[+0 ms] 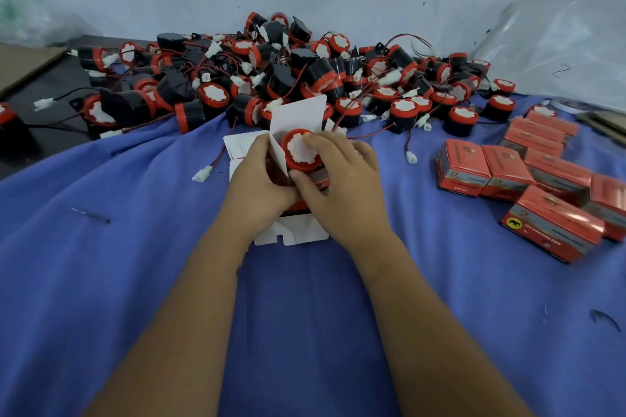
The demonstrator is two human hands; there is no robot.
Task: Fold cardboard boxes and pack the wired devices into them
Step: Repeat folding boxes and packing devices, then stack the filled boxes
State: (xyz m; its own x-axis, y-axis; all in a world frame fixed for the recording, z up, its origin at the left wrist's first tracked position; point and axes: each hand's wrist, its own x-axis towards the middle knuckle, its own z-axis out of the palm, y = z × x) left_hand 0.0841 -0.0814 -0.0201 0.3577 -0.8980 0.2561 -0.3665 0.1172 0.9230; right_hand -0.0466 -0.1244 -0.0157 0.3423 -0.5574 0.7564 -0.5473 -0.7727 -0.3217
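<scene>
1. Left hand point(252, 176): fingers curled round the open cardboard box point(298, 132), steadying it.
2. Right hand point(338, 179): fingers grip the wired device point(299, 151), red cap toward camera, seated in the box mouth between both hands.
3. Judgement: tuck the trailing wire point(216, 159), left of the fingers, before closing flaps; push straight.
4. Closed red boxes point(528, 176) lie right of the fingers; contents unseen. Loose device pile point(288, 78) beyond.

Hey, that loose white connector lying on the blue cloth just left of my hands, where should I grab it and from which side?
Probably pinch the white connector across its blocky plastic body, coming from above and from the near-left. Its red and black wire leaves the far end toward the box that the left hand and right hand hold, so that side stays clear of fingers and wire.
</scene>
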